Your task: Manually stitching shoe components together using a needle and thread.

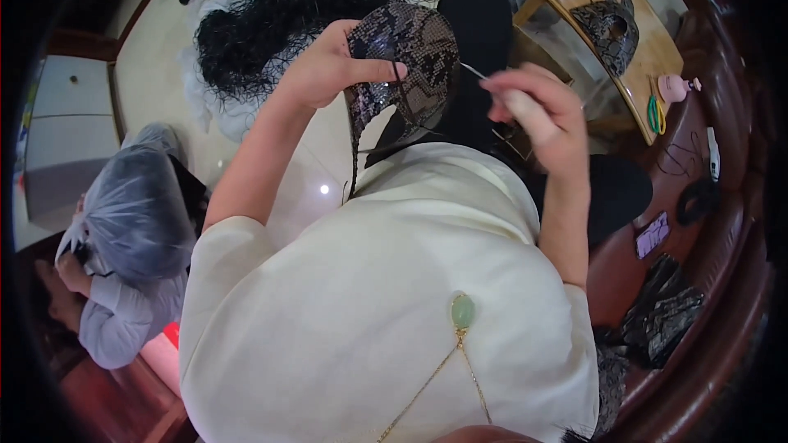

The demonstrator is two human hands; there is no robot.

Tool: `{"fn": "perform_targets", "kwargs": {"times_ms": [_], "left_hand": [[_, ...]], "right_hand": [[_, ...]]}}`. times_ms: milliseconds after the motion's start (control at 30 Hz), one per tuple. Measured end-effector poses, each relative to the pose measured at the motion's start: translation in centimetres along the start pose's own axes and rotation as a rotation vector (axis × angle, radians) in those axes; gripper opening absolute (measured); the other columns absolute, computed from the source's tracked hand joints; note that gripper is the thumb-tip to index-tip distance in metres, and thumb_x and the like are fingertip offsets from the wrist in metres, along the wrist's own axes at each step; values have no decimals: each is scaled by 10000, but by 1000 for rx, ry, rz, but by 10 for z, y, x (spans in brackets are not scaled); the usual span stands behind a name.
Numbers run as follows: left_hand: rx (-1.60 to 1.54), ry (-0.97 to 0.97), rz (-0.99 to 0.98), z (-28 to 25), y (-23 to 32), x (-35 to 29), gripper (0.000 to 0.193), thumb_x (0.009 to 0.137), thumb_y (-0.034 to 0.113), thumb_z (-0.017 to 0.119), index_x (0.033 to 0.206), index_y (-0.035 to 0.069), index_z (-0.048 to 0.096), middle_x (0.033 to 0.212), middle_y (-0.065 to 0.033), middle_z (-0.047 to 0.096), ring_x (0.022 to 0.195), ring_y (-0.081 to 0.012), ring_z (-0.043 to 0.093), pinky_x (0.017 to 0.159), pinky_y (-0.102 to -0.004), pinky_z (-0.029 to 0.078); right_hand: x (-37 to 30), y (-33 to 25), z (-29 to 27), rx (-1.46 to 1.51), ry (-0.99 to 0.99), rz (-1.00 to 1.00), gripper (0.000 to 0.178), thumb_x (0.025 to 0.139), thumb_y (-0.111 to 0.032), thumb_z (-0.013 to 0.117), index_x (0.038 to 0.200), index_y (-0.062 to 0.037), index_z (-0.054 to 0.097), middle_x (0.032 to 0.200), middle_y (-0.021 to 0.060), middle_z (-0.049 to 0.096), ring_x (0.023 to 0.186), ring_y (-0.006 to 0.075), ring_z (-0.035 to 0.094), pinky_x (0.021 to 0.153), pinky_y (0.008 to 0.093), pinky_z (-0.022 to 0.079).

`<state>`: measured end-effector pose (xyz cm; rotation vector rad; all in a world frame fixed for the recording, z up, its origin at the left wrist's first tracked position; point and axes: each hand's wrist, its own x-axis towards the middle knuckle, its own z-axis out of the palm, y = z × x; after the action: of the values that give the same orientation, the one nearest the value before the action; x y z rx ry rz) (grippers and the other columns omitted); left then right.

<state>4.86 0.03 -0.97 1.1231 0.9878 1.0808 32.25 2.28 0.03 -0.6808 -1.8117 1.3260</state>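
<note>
On your far left, a co-worker (119,320) sits behind a bulging clear bag (144,217) with something dark inside. Next, beyond your knees, a tangled black heap (279,25) lies over white sheeting. Your left hand (328,70) grips the snake-patterned piece (427,53) by its left side, thumb laid flat across the front; your other fingers are behind it, so I cannot tell how they are set. The piece is raised above your lap, between both hands. It already has a rounded outline, and a thin dark strand (355,152) dangles from its lower left, so I judge the work partway, with that end left loose. Just right of the piece, your right hand (538,111) has its fingers curled, pinching a slim metal tool (473,71); its tip points at the piece's right edge, though I cannot tell whether it touches. Farther right, a similar piece with straps (609,33) lies on the small table (663,45); whether it is finished, I cannot say. Near the table's closer end are scissors (652,113) and a pink bottle (675,89), apart from your hands.
</note>
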Motion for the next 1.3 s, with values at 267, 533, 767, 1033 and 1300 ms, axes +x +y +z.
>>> {"fn": "perform_targets", "kwargs": {"times_ms": [267, 533, 767, 1033, 1300], "left_hand": [[-90, -30, -100, 13, 3, 3, 297, 699, -78, 720, 988, -31, 674, 893, -91, 710, 757, -137, 656, 720, -215, 530], [-114, -39, -45, 13, 0, -1, 398, 681, -121, 695, 1067, -40, 641, 950, -110, 706, 785, -153, 663, 736, -231, 540], [-87, -9, -22, 21, 2, -5, 429, 670, -147, 687, 1083, -39, 636, 958, -112, 705, 784, -153, 662, 736, -231, 541], [-62, -8, 33, 27, 6, -6, 385, 646, -134, 724, 1011, -26, 670, 888, -98, 717, 750, -132, 662, 709, -218, 545], [10, -25, 92, 29, 0, -5, 386, 647, -128, 719, 1017, -28, 670, 878, -95, 718, 742, -128, 656, 706, -212, 539]], "right_hand": [[8, 9, 25, -295, 54, -91, 250, 843, 29, 525, 1012, -26, 701, 703, 19, 522, 637, 125, 531, 568, 210, 385], [5, 13, 28, -110, 80, -56, 264, 855, 22, 515, 1036, -32, 700, 736, 19, 506, 636, 118, 526, 586, 211, 406], [3, 15, 27, -96, 67, -79, 276, 864, 25, 502, 1047, -37, 700, 761, 21, 507, 633, 113, 529, 592, 207, 405], [0, 14, 27, -69, 87, -56, 271, 865, 32, 498, 1033, -33, 700, 759, 20, 508, 634, 111, 529, 589, 209, 402], [-5, 11, 30, -159, 130, -65, 254, 841, 39, 522, 1010, -30, 698, 754, 26, 504, 622, 122, 519, 580, 220, 398]]}}
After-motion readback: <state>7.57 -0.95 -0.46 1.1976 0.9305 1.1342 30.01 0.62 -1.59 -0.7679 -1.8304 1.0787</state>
